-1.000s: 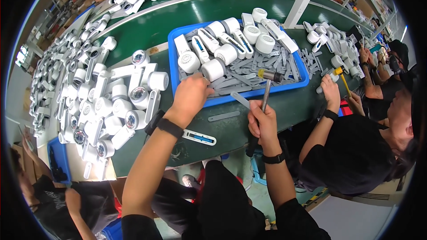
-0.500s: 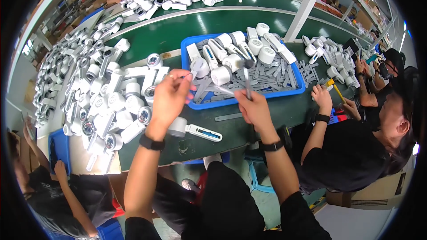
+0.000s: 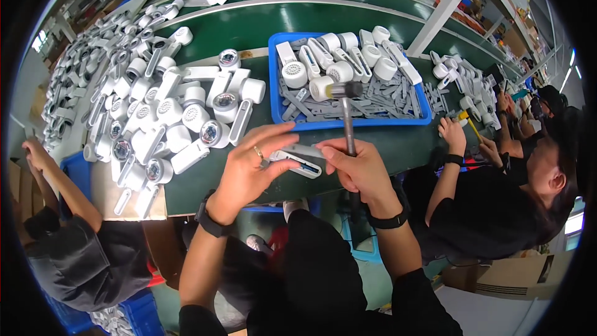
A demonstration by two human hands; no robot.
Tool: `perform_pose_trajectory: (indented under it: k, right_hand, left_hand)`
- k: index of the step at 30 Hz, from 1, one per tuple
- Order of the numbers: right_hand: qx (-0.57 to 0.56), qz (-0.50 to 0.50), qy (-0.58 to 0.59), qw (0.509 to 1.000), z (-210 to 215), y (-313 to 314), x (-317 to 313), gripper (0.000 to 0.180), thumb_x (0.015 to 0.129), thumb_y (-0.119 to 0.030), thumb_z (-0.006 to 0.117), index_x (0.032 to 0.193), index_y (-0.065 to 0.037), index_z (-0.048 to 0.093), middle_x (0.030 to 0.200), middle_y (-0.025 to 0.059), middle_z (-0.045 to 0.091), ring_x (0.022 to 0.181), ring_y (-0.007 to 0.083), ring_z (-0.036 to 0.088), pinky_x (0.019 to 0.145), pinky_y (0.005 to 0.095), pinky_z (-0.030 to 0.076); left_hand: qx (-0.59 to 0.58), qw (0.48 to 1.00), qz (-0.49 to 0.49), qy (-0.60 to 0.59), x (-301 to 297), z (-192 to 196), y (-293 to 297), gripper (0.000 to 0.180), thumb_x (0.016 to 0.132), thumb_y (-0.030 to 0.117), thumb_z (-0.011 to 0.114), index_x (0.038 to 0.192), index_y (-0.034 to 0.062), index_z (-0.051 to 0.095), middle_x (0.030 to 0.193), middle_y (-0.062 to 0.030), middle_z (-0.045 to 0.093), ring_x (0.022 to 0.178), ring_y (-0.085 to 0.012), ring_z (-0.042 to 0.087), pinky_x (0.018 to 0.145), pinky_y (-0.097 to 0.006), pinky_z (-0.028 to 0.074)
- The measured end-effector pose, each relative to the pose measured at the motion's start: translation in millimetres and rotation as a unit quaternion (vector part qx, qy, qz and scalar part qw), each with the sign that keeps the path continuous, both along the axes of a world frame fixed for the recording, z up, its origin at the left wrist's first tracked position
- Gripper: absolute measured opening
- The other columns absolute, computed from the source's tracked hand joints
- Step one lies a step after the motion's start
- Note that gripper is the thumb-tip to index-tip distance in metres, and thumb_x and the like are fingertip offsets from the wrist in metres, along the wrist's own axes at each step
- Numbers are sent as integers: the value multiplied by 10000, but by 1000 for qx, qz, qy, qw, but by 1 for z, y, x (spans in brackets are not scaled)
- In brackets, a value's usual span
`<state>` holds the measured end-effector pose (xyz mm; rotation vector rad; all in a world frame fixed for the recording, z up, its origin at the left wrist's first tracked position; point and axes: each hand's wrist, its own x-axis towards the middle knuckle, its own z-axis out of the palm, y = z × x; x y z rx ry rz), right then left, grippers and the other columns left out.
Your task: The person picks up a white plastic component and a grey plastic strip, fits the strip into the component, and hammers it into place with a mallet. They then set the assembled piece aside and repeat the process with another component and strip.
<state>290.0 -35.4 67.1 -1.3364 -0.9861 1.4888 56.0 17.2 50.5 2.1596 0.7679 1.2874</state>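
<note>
- Right hand (image 3: 360, 171): wrapping round the handle of a small hammer (image 3: 346, 115), grip clamped on the shaft; head of the hammer raised up and away from the body, hanging over the near rim of the blue tray (image 3: 273, 102).
- Hammer shaft: running roughly straight away from the person, head at the far end, hand at the near end.
- Left hand (image 3: 252, 171): resting fingers on a white elongated part (image 3: 298, 162) lying on the green table (image 3: 385, 149); fingers pressing down and pinching it at its left end, grip closing on the part rather than lying spread; ring showing on one finger, dark band on the wrist.
- White part: lying just between the two hands, near the table's front edge; long axis running left to right with a slight downward slant toward the right; dark slot showing along its face.
- Key relation: part sitting below and slightly left of the hammer head, nearly crosswise to the shaft; left hand touching it, right hand just beside its right end.
- Blue tray: holding grey strips and white round-headed housings, lying beyond the part.
- White housings (image 3: 186, 112): heaped on the table to the left, well apart from the hands.
- Other people: one sleeve and arm at far left, another person at right working with a yellow-handled tool (image 3: 467, 121).
</note>
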Motion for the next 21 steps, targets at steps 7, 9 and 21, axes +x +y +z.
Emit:
perform_pose_trajectory:
  k: [7,9,21]
  right_hand:
    - [17,-86,9,996,-39,-22,33,270,1029,-151,653,1232,22,691,821,44,689,404,17,393,364,213,227]
    - [31,-75,-14,997,-47,-22,31,266,1026,-153,660,1226,18,701,805,32,684,410,17,396,371,211,234]
    - [47,30,-154,987,-60,6,4,216,1008,-130,670,1196,-78,762,734,-35,649,501,9,436,446,208,286]
  left_hand:
    - [38,975,16,216,-7,-39,19,399,691,211,901,1031,59,758,1052,-83,734,1045,-302,666,913,-397,536]
    - [26,979,22,202,-4,-47,15,343,687,191,901,959,49,749,944,-79,714,969,-299,654,856,-412,532]
    - [-79,984,90,134,3,-66,6,887,677,102,927,1459,95,507,991,-54,711,1029,-312,635,942,-426,509]
